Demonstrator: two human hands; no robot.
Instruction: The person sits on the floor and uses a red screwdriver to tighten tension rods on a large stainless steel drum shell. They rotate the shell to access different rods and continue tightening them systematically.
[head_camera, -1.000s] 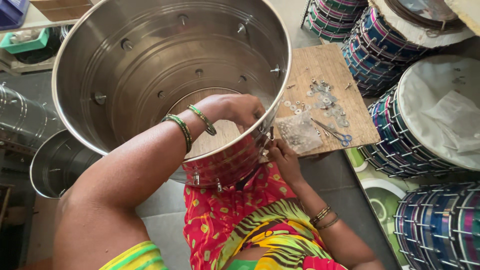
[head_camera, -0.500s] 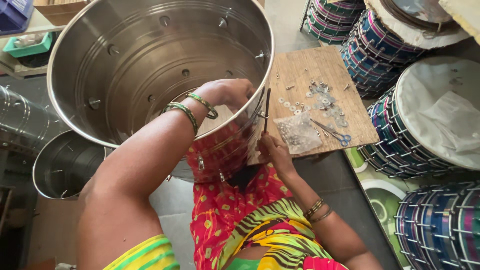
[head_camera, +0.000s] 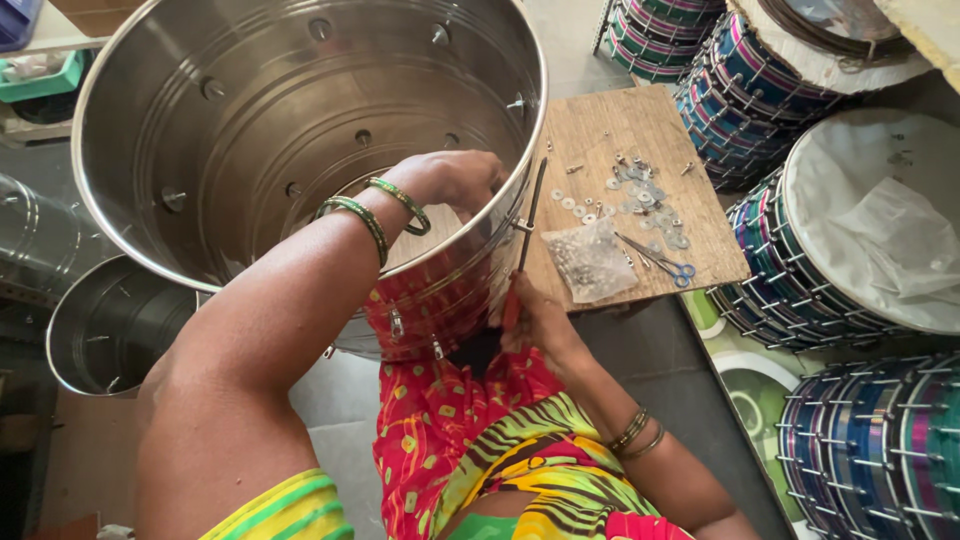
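Note:
A large shiny steel drum shell (head_camera: 250, 110) with holes and bolts around its wall lies tilted on my lap. My left hand (head_camera: 455, 180) reaches inside it and presses against the inner wall near the rim. My right hand (head_camera: 535, 320) grips a screwdriver (head_camera: 528, 235) with a red handle outside the shell. The dark shaft points up along the outer wall beside a bolt at the rim.
A wooden board (head_camera: 640, 130) to the right carries loose washers and nuts (head_camera: 635, 195), a clear bag of small hardware (head_camera: 590, 260) and blue-handled scissors (head_camera: 660, 260). Several finished striped drums (head_camera: 790, 290) crowd the right side. Another steel shell (head_camera: 110, 320) lies at left.
The shell has tipped and shifted slightly left. My right hand has brought the screwdriver upright against the outer wall. My left hand has stayed inside near the rim.

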